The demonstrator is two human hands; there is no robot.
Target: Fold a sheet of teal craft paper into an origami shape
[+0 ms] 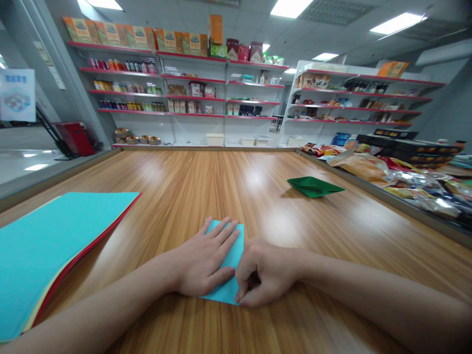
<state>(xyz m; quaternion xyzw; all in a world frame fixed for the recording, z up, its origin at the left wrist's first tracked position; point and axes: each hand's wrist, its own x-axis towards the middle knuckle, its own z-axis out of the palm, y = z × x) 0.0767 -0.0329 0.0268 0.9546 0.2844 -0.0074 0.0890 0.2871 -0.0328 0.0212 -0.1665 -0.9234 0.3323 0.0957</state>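
A folded sheet of light blue paper [223, 294] lies on the wooden table in front of me. My left hand [206, 260] rests flat across it with the fingers spread, covering much of its left side. At the paper's right edge my right hand [269, 273] is curled, thumb and index finger pinched together on the near right corner. Part of that edge is hidden behind the right hand's knuckles. Farther back on the right sits a folded green paper shape [315, 187], apart from both hands.
At left, a stack of large coloured paper sheets [73, 231] has blue on top, with pale yellow and red below. Packaged snacks [416, 182] lie beyond the table's raised right edge. Stocked shelves [195, 78] stand past the far edge.
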